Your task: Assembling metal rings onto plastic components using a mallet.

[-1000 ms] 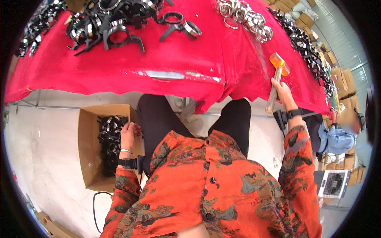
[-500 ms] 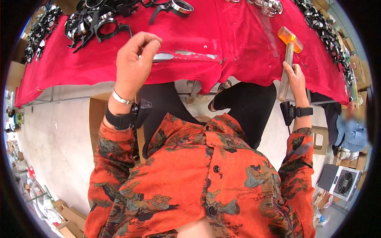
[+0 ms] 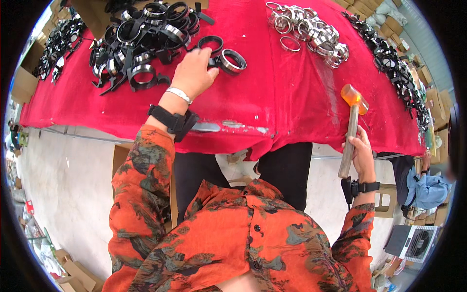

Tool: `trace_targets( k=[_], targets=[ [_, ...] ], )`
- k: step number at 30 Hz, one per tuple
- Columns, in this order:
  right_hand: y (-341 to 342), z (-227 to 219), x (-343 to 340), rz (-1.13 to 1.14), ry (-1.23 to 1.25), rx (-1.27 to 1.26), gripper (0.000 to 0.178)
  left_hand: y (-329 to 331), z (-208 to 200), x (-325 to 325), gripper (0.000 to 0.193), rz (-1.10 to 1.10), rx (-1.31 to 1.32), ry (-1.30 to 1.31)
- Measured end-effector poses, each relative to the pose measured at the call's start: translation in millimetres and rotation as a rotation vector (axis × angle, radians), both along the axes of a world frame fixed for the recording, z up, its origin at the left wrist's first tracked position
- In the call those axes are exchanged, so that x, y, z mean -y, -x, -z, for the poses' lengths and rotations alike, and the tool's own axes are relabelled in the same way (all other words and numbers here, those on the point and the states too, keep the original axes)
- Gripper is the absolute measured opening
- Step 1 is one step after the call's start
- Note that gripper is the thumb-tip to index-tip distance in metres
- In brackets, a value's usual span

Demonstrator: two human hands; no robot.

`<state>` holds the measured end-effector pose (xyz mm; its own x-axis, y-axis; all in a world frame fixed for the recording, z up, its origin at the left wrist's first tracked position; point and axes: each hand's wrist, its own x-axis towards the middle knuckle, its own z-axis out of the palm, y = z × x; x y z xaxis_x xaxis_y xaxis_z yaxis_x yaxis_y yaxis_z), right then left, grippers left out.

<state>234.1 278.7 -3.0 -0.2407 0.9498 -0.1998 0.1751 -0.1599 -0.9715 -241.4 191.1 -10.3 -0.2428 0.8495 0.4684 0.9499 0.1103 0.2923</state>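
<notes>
My left hand [image 3: 193, 75] reaches over the red cloth to a black ring part with a silver rim [image 3: 232, 61]. Its thumb and fingers close around the part's short black arm; the fingertips are partly hidden. Just beyond lies another black ring [image 3: 211, 44]. A heap of similar black ring parts [image 3: 141, 36] spreads to the left of this hand. On the right, my right hand [image 3: 361, 150] grips a mallet [image 3: 353, 129] by its wooden handle, with the amber, see-through head pointing away from me above the cloth.
Loose silver rings [image 3: 316, 34] form a pile at the far right-centre of the red-covered table [image 3: 243, 102]. More black parts [image 3: 396, 58] line the right edge, others [image 3: 61, 44] the far left. A cardboard box [image 3: 92, 17] stands behind the heap. Someone in blue [image 3: 430, 190] is at right.
My left hand has moved forward and right, onto the black ring part. The view has shifted farther over the table, showing more of the piles. The mallet stays in my right hand.
</notes>
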Motion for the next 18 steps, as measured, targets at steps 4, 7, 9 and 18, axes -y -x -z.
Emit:
trace_targets(
  k=[4,7,9,18],
  targets=[
    [4,-4,6,0.016,0.143,-0.182,0.055,2,-12,-8,0.030,-0.074,0.070,0.333],
    [10,-13,22,0.074,0.162,-0.164,0.036,2,-4,2,0.026,0.019,0.307,0.205],
    [15,-14,28,0.102,0.131,-0.144,0.020,-21,-19,19,0.022,0.120,0.844,0.180],
    [78,-16,56,-0.381,0.408,-0.868,0.065,-93,18,108,0.014,0.025,1.183,-0.111]
  ],
)
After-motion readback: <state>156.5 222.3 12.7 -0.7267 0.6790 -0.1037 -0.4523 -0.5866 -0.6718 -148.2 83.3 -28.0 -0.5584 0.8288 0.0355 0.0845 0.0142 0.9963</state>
